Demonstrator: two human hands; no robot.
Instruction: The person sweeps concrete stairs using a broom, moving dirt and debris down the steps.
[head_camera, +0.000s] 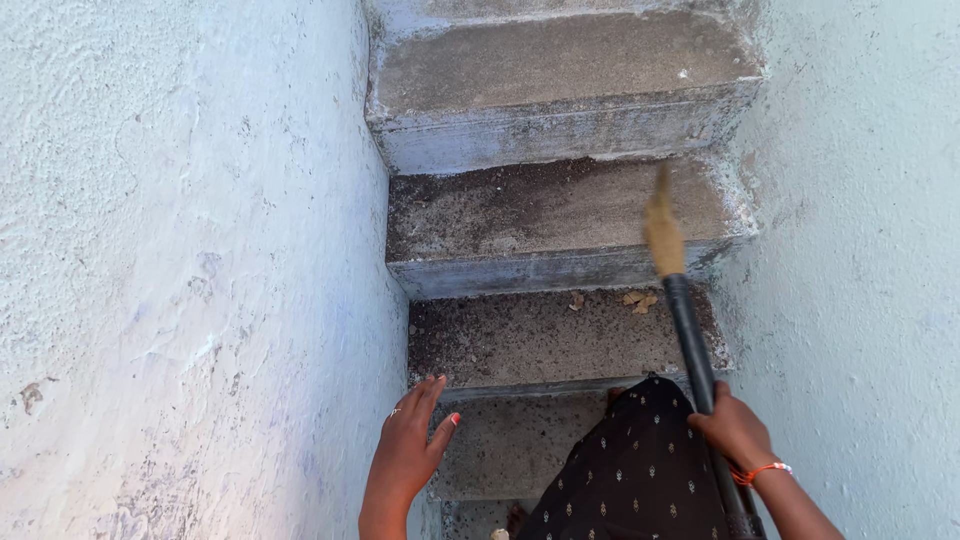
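Head view looked down a narrow stairwell between two pale, rough plastered walls. At the lower right of the frame the right hand (735, 428) had its grip wrapped tight around the black handle of a broom (690, 345), an orange band at the wrist. That handle ran up and slightly left from the hand, and its straw-coloured bristle end reached the middle right of the frame, over the second concrete step (540, 210). At the lower centre the left hand (412, 445) had its fingers spread and holding nothing, just beside the left wall (190, 280). A few dry leaves (640, 300) lay on the dusty step below, near the handle. Dark dotted fabric (640, 470) filled the bottom centre between both hands.
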